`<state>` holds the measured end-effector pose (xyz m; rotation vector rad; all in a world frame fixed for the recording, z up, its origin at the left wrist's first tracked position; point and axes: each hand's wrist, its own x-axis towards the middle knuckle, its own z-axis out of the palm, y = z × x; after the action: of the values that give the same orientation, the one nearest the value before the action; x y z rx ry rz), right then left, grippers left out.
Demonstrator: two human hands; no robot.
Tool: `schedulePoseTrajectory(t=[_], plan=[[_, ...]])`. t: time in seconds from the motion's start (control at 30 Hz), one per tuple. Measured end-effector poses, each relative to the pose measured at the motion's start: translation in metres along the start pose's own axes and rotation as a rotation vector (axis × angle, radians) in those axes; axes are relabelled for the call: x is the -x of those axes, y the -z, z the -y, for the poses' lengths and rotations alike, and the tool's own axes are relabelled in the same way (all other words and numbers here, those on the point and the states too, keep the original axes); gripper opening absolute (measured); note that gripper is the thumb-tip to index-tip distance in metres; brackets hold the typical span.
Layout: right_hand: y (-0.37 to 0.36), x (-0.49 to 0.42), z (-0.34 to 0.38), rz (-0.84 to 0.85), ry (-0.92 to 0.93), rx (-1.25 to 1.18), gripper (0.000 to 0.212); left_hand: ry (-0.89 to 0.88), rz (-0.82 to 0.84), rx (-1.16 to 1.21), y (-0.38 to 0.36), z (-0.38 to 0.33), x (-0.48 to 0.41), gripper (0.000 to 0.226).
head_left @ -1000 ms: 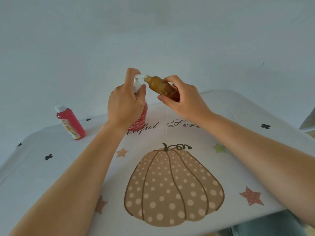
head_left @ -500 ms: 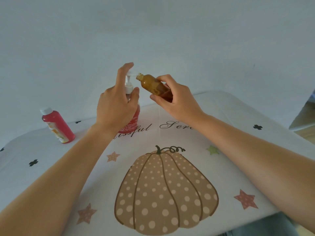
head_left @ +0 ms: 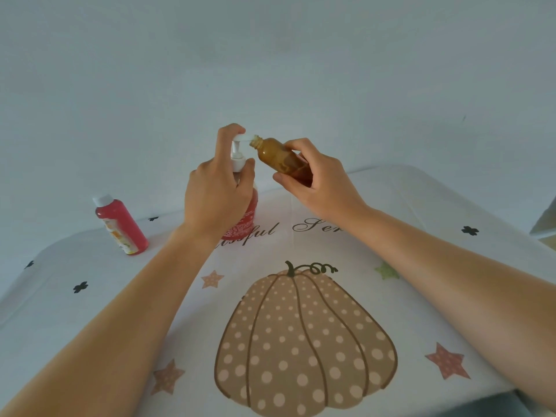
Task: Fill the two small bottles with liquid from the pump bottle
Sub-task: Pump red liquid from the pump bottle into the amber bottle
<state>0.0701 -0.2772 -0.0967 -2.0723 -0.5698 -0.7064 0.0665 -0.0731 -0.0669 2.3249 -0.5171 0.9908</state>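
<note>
At far left a capped red bottle [head_left: 122, 225] stands on the worktop [head_left: 421, 224], well apart from my hands. My left hand [head_left: 216, 191] grips the pump bottle [head_left: 248, 212], forefinger on its white pump head [head_left: 241, 139]. The spout meets the open mouth of a tilted brown bottle [head_left: 279, 158], pinched in my right hand [head_left: 319, 182]. I judge slow, full presses best, mouth snug under the spout so nothing drips.

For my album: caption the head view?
Left hand on pump bottle, spout at tilted amber bottle gripped by right hand.
</note>
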Motion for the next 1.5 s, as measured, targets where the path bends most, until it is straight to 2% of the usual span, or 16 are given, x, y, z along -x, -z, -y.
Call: schedulePoseTrajectory(t=[0.23,0.57,0.77,0.97,1.1,1.17,1.3,1.5], plan=[[0.001,-0.001,-0.002,-0.013,-0.005,-0.001,0.042,-0.001,0.024,-0.022,-0.001,-0.002,-0.001,0.043],[-0.001,-0.001,-0.008,0.006,0.023,0.015,0.042,0.019,0.016,-0.008,0.0,0.002,-0.001,0.03],[-0.001,-0.002,-0.007,-0.012,0.016,0.005,0.041,0.002,0.04,-0.026,0.001,-0.001,-0.002,0.04],[0.0,-0.003,-0.009,-0.02,0.022,0.001,0.041,0.038,0.06,-0.018,0.004,-0.006,-0.002,0.074],[0.001,-0.003,-0.011,-0.018,0.018,0.007,0.042,0.04,0.086,0.022,0.007,-0.002,-0.002,0.059],[0.002,-0.002,-0.01,-0.016,0.022,0.007,0.042,0.114,0.12,0.075,0.008,-0.004,-0.005,0.056],[0.004,0.0,-0.007,-0.007,0.033,-0.009,0.041,0.398,0.189,0.335,0.008,-0.013,-0.021,0.093],[0.009,0.002,-0.012,-0.019,-0.005,-0.022,0.038,0.459,0.299,0.282,0.008,-0.026,-0.034,0.089]])
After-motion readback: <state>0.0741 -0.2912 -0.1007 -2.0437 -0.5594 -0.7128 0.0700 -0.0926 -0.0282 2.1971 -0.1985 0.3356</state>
